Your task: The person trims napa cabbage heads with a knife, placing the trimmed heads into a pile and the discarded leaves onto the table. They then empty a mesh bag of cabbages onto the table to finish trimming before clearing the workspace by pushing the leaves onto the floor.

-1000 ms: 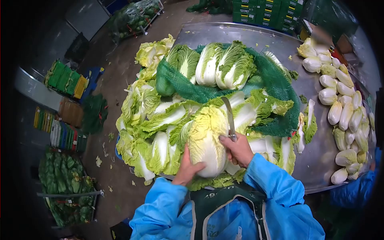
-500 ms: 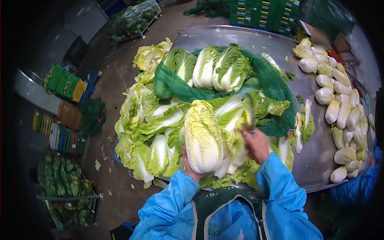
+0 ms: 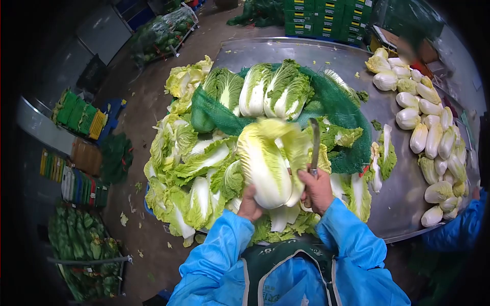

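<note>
A pale yellow-white cabbage is upright in front of my chest, and my left hand grips its lower left side. My right hand is closed round the handle of a knife, its blade pointing up. The same hand is at an outer leaf, which is bent away from the cabbage's right side. Loose green leaves lie beneath and to the left. Behind, whole cabbages rest in a green mesh net.
Several peeled cabbages line the right side of the metal table. Green crates are stacked behind it. Carts of vegetables stand at the left. A co-worker's blue sleeve shows at the right edge.
My right hand has moved left to the cabbage, and an outer leaf has folded away from it. The knife is now more clearly visible. The view has shifted slightly.
</note>
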The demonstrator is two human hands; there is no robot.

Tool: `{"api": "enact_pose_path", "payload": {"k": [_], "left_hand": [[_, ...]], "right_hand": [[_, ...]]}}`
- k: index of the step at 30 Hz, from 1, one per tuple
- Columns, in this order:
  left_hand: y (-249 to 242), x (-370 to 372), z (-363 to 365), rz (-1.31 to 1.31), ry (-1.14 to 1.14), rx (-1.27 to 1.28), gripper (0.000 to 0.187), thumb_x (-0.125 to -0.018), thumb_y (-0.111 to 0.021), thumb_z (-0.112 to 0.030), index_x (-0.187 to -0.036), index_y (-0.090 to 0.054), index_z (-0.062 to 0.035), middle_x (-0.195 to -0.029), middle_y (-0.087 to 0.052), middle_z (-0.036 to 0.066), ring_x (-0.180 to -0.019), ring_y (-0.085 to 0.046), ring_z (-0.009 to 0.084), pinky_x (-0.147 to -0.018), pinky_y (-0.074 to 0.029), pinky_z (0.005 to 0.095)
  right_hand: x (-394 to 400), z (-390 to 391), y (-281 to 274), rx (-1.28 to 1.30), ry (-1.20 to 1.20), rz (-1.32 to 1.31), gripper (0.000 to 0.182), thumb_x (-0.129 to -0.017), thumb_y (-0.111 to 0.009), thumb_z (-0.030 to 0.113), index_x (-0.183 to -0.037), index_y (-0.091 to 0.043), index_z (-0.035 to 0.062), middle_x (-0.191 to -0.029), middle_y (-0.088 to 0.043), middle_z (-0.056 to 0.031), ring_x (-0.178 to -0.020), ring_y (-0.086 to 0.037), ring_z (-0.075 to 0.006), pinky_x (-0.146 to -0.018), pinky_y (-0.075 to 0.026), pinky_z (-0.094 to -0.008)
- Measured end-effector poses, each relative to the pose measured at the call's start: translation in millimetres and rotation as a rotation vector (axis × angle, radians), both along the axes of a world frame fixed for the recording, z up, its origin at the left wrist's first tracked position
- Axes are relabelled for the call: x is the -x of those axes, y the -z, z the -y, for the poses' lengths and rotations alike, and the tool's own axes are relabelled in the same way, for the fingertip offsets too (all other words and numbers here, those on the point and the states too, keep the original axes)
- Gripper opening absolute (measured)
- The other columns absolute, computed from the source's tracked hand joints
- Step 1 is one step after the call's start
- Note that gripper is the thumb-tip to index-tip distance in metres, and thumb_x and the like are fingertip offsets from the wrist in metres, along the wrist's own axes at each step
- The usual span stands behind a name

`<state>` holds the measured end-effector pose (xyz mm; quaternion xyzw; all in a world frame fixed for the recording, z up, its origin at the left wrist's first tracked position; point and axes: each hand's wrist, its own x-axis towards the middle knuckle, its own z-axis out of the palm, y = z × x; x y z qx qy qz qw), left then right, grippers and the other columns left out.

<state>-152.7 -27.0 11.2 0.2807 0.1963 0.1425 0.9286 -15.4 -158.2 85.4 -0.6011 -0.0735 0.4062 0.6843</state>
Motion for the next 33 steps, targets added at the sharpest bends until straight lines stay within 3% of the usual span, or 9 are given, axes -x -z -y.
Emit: {"api": "enact_pose_path", "payload": {"k": [3,5,7,13,18,24,28,31,33], "left_hand": [[10.2,-8.5,-1.5,0.283,0.115,0.343,0.105,-0.063,-0.067,-0.067,-0.142,-0.025,-0.0142,-0.137,-0.039,0.018,-0.122,-0.042,0.0401,-0.091,-0.043,0.0581],[9.4,-14.6,-0.1,0.536,0.216,0.683,0.107,-0.062,-0.061,-0.075,-0.143,-0.023,-0.0181,-0.137,-0.035,0.024,-0.120,-0.038,0.0516,-0.071,-0.047,0.0699],[4.0,-18.2,0.7,0.601,0.274,0.760,0.108,-0.062,-0.060,-0.076,-0.144,-0.021,-0.0175,-0.137,-0.033,0.025,-0.120,-0.038,0.0513,-0.073,-0.047,0.0696],[1.8,-46.1,15.5,0.664,0.510,0.909,0.084,-0.078,-0.050,-0.067,-0.143,-0.028,-0.0180,-0.141,-0.030,0.019,-0.124,-0.038,0.0423,-0.084,-0.044,0.0634],[-1.9,-88.0,40.0,0.049,0.223,0.169,0.093,-0.065,-0.065,-0.069,-0.138,-0.038,-0.0175,-0.136,-0.046,0.006,-0.124,-0.043,0.0339,-0.104,-0.030,0.0576],[-20.0,-161.7,141.8,0.021,0.409,-0.256,0.078,-0.082,-0.065,-0.033,-0.143,-0.020,-0.0151,-0.139,-0.039,0.005,-0.128,-0.037,0.0263,-0.106,-0.029,0.0453],[-54.8,-217.9,206.1,0.161,0.610,-0.338,0.092,-0.078,-0.068,-0.026,-0.147,-0.008,-0.0165,-0.141,-0.033,0.012,-0.130,-0.034,0.0263,-0.105,-0.028,0.0409],[-86.5,-250.4,234.8,0.250,0.759,-0.579,0.098,-0.077,-0.070,-0.024,-0.148,-0.002,-0.0179,-0.145,-0.027,0.016,-0.133,-0.029,0.0297,-0.105,-0.026,0.0406],[-82.4,-261.8,231.2,0.206,0.796,-0.561,0.076,-0.082,-0.064,-0.016,-0.144,-0.022,-0.0088,-0.134,-0.044,0.017,-0.124,-0.042,0.0271,-0.102,-0.031,0.0374]], "right_hand": [[-17.7,17.8,22.9,-0.189,0.226,-0.126,0.029,-0.082,-0.067,0.017,-0.103,-0.058,-0.0007,-0.072,-0.062,-0.0056,-0.049,-0.055,-0.0102,-0.046,-0.048,-0.0228],[-44.5,48.3,27.5,0.194,0.179,0.232,0.033,-0.083,-0.066,0.018,-0.107,-0.056,-0.0009,-0.076,-0.064,-0.0068,-0.048,-0.052,-0.0092,-0.041,-0.043,-0.0227],[-53.6,60.7,40.4,0.301,0.231,0.484,0.035,-0.083,-0.066,0.019,-0.109,-0.055,-0.0012,-0.076,-0.064,-0.0062,-0.046,-0.050,-0.0078,-0.038,-0.040,-0.0217],[-24.3,79.1,9.6,0.055,0.199,0.090,0.037,-0.086,-0.062,0.020,-0.117,-0.054,0.0009,-0.095,-0.068,-0.0064,-0.042,-0.044,-0.0049,-0.037,-0.036,-0.0196],[3.4,95.7,15.1,-0.064,0.185,-0.020,0.061,-0.085,-0.062,0.024,-0.135,-0.036,0.0005,-0.112,-0.062,-0.0106,-0.045,-0.045,-0.0053,-0.040,-0.039,-0.0201],[-28.9,151.7,49.4,-0.041,0.501,0.114,0.072,-0.077,-0.070,0.022,-0.138,-0.033,0.0102,-0.094,-0.061,-0.0058,-0.045,-0.047,-0.0081,-0.040,-0.040,-0.0219],[-83.4,238.2,40.9,-0.343,0.664,-0.220,0.046,-0.076,-0.067,0.046,-0.105,-0.055,0.0122,-0.063,-0.053,-0.0030,-0.040,-0.048,-0.0135,-0.034,-0.038,-0.0269],[-148.3,319.0,83.7,-0.843,0.794,-0.380,0.045,-0.081,-0.056,0.059,-0.096,-0.057,0.0157,-0.069,-0.057,-0.0021,-0.043,-0.049,-0.0174,-0.035,-0.037,-0.0285],[-194.5,372.1,52.7,-0.786,0.947,-0.212,0.043,-0.084,-0.053,0.057,-0.095,-0.057,0.0157,-0.071,-0.058,-0.0026,-0.042,-0.045,-0.0163,-0.035,-0.034,-0.0287]]}}
